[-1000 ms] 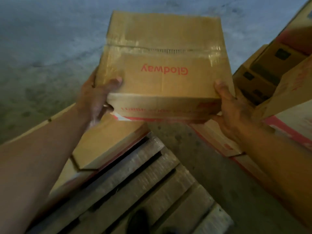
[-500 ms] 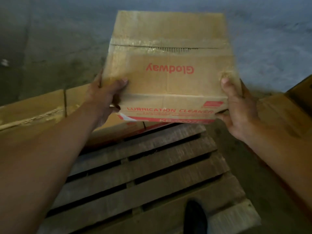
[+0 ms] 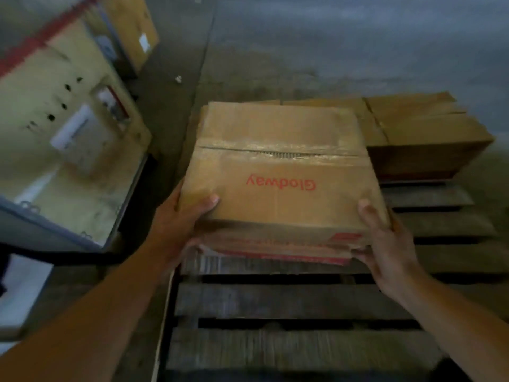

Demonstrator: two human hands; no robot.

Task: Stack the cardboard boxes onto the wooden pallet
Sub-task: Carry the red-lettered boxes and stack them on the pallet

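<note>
Swinging the cardboard box (image 3: 278, 172) across, now low over far left of the wooden pallet (image 3: 303, 301). Clamping near corners with left hand (image 3: 179, 227) and right hand (image 3: 388, 244), thumbs on top. Lower flat, snug against stacked boxes (image 3: 429, 139) at pallet's far right.

bare pallet slats (image 3: 289, 299) lie open nearby; boxes (image 3: 427, 139) block the far right, a cabinet (image 3: 68, 133) the left.

Position: the head camera is riding at the person's head, above the near edge of the wooden pallet (image 3: 289, 299).
Facing: it is looking forward and steeply down, taking in the concrete floor (image 3: 330, 51) beyond.
Nearness: it is viewing the cardboard box (image 3: 275, 128) from arm's length.
Views: one wide-angle view is covering everything.
</note>
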